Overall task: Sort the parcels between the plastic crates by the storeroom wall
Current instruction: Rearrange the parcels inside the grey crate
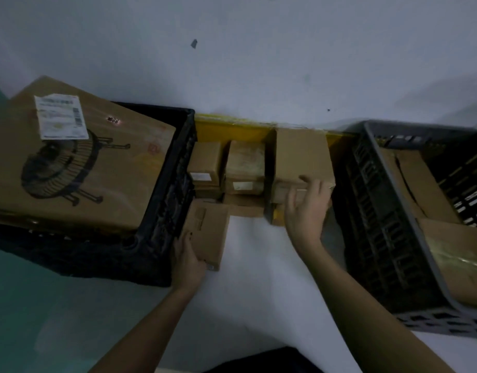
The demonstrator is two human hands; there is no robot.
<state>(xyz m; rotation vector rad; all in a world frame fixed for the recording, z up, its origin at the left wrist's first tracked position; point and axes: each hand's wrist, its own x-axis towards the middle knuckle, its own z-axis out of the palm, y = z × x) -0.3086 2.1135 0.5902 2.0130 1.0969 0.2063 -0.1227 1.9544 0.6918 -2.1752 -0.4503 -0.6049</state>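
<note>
- Nearest the camera, two bare forearms reach forward over the pale floor (pixel 253 265).
- Left hand (pixel 187 261) grips the near end of a small cardboard parcel (pixel 207 232) lying just beside the black crate (pixel 162 211), fingers curled round its edge.
- Right hand (pixel 307 211) rests on the front of a taller parcel (pixel 302 154) near the grey crate (pixel 388 224), fingers fairly straight; whether it grips, I cannot tell.
- More small parcels (pixel 244 164) are stacked between the crates against the wall (pixel 258 63).
- Judging by size, these look light and stiff; hold them by opposite sides, since taped faces may be slippery.
- Dim room; a large fan box (pixel 78 162) fills the black crate.
</note>
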